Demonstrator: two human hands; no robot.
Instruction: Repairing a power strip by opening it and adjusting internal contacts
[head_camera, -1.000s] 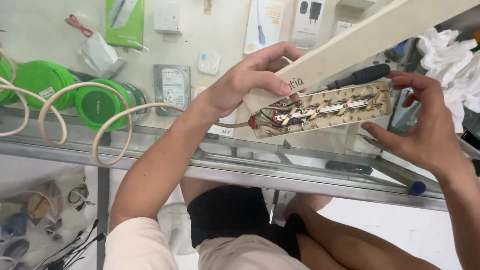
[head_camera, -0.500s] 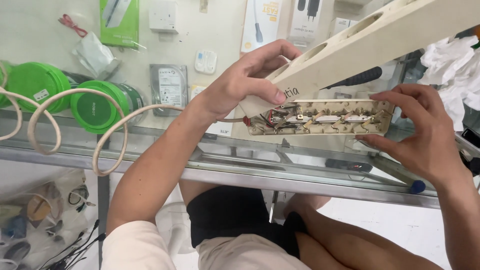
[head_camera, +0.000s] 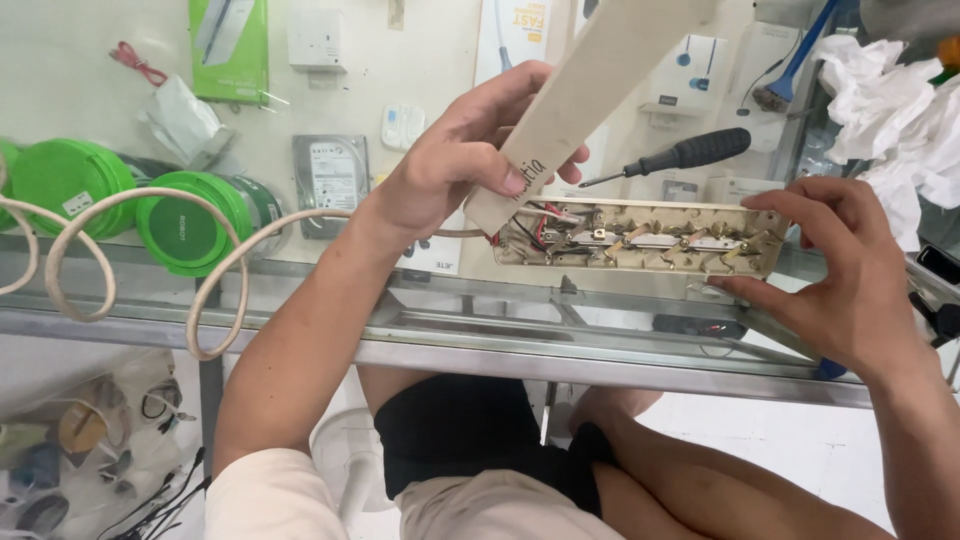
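Gripping cover (head_camera: 590, 100) w/ left hand (head_camera: 460, 165), right hand (head_camera: 840, 275) steadies open strip base (head_camera: 640, 240).

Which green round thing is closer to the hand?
The right-hand green round container, lying beside the hard drive; the other lies farther from the left hand.

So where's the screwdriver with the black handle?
In the head view, the screwdriver lies on the glass counter at upper right, just above the opened power strip, between the left hand and right hand.
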